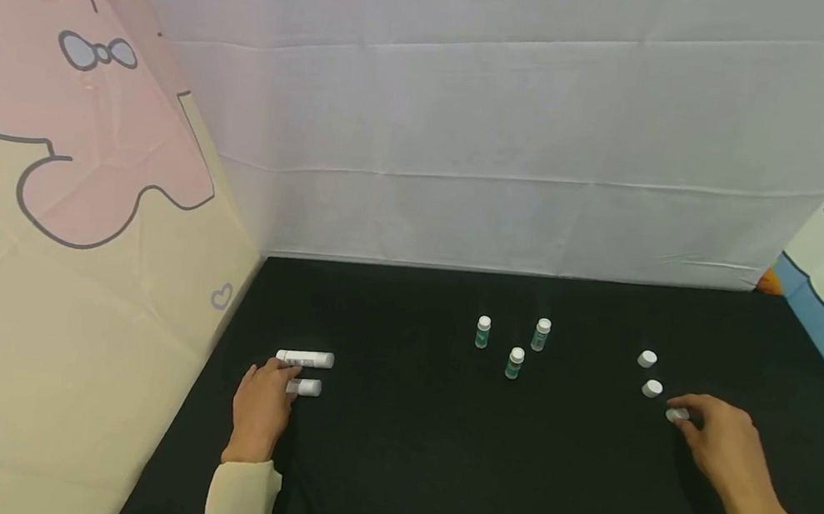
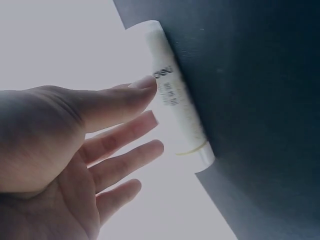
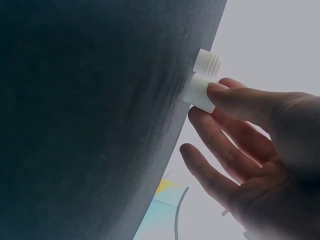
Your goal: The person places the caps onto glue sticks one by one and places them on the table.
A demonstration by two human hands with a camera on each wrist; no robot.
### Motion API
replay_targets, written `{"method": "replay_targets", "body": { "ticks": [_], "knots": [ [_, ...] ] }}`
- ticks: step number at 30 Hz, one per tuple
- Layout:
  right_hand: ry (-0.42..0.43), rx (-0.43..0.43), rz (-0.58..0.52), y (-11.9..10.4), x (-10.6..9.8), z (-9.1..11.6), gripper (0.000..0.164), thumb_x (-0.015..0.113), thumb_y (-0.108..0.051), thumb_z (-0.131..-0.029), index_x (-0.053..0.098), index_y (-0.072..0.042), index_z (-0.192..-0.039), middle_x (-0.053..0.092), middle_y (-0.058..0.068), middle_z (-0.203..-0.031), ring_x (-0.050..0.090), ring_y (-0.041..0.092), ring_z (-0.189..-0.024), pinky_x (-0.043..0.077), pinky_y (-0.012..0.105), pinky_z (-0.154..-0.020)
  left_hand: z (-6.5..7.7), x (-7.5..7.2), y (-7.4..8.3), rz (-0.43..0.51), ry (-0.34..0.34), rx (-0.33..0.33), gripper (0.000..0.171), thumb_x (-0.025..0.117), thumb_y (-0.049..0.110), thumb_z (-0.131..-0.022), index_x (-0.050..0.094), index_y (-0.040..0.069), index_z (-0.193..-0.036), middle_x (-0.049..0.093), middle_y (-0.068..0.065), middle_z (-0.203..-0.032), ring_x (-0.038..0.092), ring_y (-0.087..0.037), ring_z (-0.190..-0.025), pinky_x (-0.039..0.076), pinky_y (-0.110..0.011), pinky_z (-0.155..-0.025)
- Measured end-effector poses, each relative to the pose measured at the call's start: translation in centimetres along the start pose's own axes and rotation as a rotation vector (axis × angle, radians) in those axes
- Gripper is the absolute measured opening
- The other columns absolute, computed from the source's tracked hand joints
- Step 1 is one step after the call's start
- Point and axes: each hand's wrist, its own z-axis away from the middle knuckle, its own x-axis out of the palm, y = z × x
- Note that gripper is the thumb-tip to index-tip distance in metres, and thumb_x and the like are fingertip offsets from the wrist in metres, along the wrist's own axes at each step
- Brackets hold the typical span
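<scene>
Two white glue sticks lie on the left of the black table, the farther glue stick (image 1: 311, 359) just beyond the nearer glue stick (image 1: 309, 387). My left hand (image 1: 263, 407) pinches the nearer one by its left end, thumb and index finger about it. In the left wrist view a glue stick (image 2: 180, 110) with dark print shows at the thumb tip, and the other fingers are spread loosely. At the right, my right hand (image 1: 727, 445) pinches a small white cylindrical cap (image 3: 199, 91) between thumb and fingers. Beyond it stand two similar white caps (image 1: 652, 389).
Three small vials with white caps and green labels stand at the middle: a left vial (image 1: 483, 333), a right vial (image 1: 540, 336) and a front vial (image 1: 514, 364). A white cloth wall (image 1: 469, 146) closes the back of the table. Printed cloths hang at both sides.
</scene>
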Motion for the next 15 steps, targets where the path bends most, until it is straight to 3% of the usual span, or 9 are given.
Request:
{"method": "replay_targets", "body": {
  "ticks": [15],
  "knots": [
    [0.081,-0.021,-0.01,-0.4,-0.2,0.4,0.017,0.078,0.005,-0.087,0.075,0.01,-0.103,0.072,0.034,-0.101,0.066,0.056,-0.094,0.047,0.069,-0.077,-0.4,-1.2,2.7,0.024,0.079,0.05,0.038,0.083,-0.011,-0.079,0.079,-0.002,-0.116,0.073,-0.022,-0.115,0.07,-0.042,-0.112,0.042,-0.062,-0.115]
  ]
}}
